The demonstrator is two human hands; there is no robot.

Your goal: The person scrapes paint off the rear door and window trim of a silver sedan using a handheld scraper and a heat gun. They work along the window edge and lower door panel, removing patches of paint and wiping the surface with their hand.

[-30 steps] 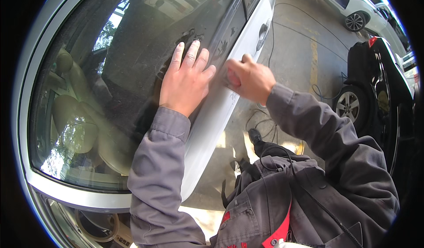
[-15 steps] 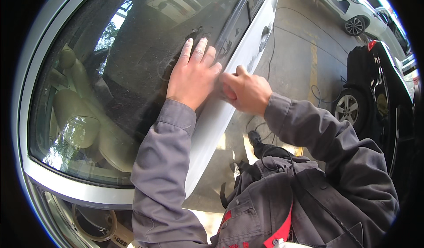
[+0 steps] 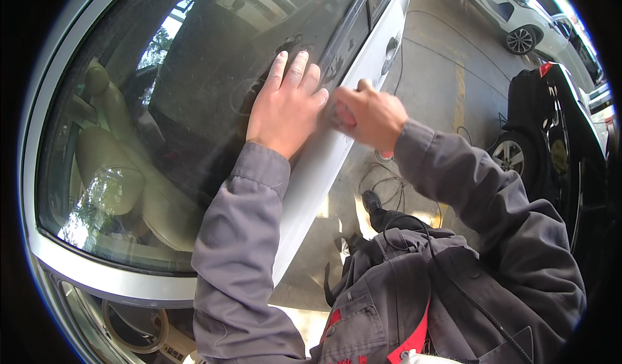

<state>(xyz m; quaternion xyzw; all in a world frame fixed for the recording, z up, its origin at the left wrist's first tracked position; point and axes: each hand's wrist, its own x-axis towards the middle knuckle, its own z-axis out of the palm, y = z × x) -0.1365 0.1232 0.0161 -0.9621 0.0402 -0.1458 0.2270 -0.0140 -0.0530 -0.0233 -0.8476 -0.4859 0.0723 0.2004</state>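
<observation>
My left hand [image 3: 286, 108] rests on the dark window glass [image 3: 201, 72] of a silver-white car, fingers stretched out and slightly spread, near the glass's right edge. Just right of it, my right hand [image 3: 374, 114] is closed over the white painted body strip [image 3: 312, 192] beside the glass. Its fingers curl under and are smeared by motion. A reddish patch shows beneath them, but whether it is a held piece or fingertips I cannot make out. Whitish dust marks the fingertips of my left hand.
Beige seats [image 3: 110, 150] show through the glass. A door handle [image 3: 391, 47] sits farther along the car's side. Dark cables [image 3: 395, 186] lie on the grey floor by my shoe [image 3: 371, 200]. A black car [image 3: 551, 137] stands to the right, a white car [image 3: 502, 4] beyond it.
My right hand has shifted slightly right and away from my left hand, uncovering more of the reddish patch. My left hand stays nearly in place on the glass.
</observation>
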